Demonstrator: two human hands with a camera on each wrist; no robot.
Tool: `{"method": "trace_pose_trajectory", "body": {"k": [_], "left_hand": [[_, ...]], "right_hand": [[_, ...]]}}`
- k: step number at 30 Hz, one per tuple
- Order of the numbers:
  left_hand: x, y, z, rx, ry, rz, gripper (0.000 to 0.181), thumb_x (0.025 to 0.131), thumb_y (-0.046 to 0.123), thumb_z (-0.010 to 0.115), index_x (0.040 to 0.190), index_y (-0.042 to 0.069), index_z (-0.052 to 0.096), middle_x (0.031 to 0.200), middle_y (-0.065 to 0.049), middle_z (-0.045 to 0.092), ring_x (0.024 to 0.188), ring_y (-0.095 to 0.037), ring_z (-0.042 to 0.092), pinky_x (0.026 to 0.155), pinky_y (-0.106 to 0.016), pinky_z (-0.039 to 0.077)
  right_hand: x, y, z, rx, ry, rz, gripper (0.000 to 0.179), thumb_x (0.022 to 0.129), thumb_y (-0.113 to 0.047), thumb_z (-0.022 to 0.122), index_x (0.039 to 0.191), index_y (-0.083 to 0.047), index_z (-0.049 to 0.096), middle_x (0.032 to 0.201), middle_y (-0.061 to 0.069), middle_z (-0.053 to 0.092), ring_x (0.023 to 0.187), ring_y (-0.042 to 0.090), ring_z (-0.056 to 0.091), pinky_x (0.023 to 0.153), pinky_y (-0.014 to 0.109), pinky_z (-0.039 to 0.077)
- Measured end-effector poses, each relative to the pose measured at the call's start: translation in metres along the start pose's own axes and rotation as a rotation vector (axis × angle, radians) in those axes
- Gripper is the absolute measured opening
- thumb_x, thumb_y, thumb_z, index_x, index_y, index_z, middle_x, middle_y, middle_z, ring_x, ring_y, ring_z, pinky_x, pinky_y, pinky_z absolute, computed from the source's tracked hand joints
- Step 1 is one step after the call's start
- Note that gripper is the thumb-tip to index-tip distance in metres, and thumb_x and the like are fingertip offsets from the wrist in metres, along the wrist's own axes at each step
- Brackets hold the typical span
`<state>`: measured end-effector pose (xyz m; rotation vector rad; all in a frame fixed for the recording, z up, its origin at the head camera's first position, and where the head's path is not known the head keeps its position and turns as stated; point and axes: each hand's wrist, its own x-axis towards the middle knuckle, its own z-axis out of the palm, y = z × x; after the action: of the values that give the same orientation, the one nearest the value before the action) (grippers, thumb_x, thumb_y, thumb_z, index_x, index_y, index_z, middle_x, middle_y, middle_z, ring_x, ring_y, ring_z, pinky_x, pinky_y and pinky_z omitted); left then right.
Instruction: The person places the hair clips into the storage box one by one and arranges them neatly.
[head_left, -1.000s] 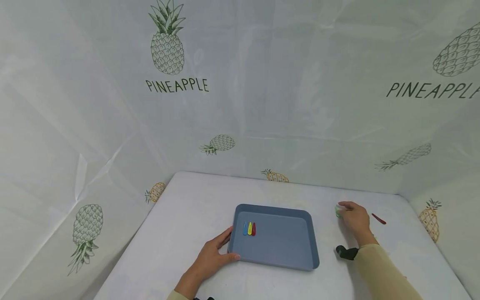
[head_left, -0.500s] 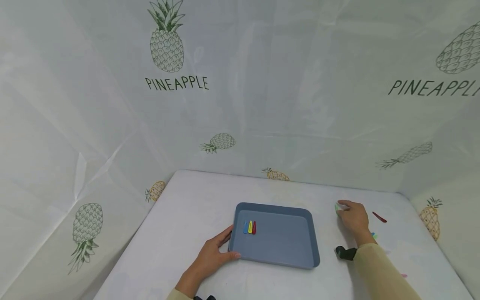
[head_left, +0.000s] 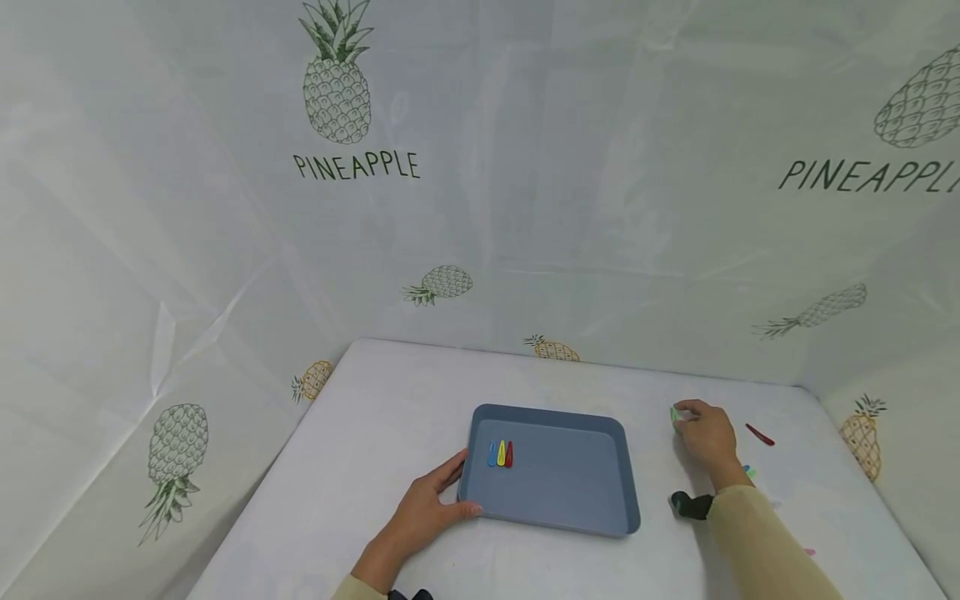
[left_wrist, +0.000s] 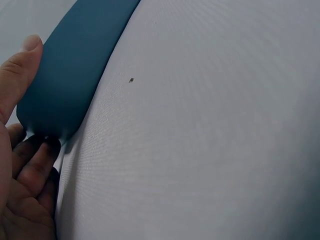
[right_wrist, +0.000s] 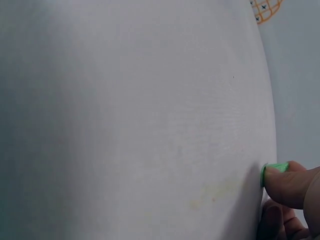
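Observation:
My left hand (head_left: 423,508) grips the near left corner of a blue-grey tray (head_left: 555,522). In the left wrist view its thumb lies at the rim of the tray (left_wrist: 75,65), with the other fingers curled against the outer side. Three snap hair clips lie side by side in the tray's left part: a blue clip (head_left: 492,454), a yellow clip (head_left: 501,453) and a red clip (head_left: 509,454). Right of the tray, my right hand (head_left: 705,433) pinches a green hair clip (head_left: 673,414) between thumb and fingers. The right wrist view shows this green clip (right_wrist: 275,167) close over the table, partly covered by the thumb.
A dark red clip (head_left: 760,434) lies on the white table (head_left: 405,392) right of my right hand. Blue and green clips (head_left: 748,471) and a pink piece (head_left: 808,551) show beside the right forearm, partly hidden. Pineapple-print sheeting (head_left: 570,208) encloses the table.
The right hand has shifted slightly, still at the green clip. Blue, green and pink pieces beside the right forearm show more than before. The left hand and tray keep their places.

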<state>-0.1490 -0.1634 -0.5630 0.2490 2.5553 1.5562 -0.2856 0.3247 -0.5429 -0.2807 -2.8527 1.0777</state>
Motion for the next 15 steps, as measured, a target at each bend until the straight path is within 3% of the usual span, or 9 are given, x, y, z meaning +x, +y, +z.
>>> {"method": "trace_pose_trajectory", "body": {"k": [9, 15], "left_hand": [[-0.0003, 0.0019, 0.0000, 0.005, -0.001, 0.003, 0.093, 0.087, 0.049, 0.086, 0.164, 0.023, 0.041, 0.160, -0.007, 0.052, 0.150, -0.035, 0.048, 0.122, -0.065, 0.034], [-0.0006, 0.0022, -0.0001, 0.006, 0.003, 0.003, 0.093, 0.086, 0.048, 0.086, 0.164, 0.024, 0.041, 0.159, -0.007, 0.053, 0.150, -0.036, 0.048, 0.122, -0.066, 0.034]], "right_hand": [[-0.0041, -0.0048, 0.0036, 0.062, 0.016, 0.007, 0.035, 0.100, -0.005, 0.060, 0.134, 0.004, 0.060, 0.140, 0.036, 0.053, 0.122, 0.053, 0.054, 0.096, 0.066, 0.048], [-0.0060, -0.0065, 0.0044, 0.064, 0.000, 0.016, 0.034, 0.104, -0.009, 0.057, 0.136, 0.003, 0.056, 0.144, 0.034, 0.054, 0.130, 0.054, 0.051, 0.105, 0.068, 0.043]]}}
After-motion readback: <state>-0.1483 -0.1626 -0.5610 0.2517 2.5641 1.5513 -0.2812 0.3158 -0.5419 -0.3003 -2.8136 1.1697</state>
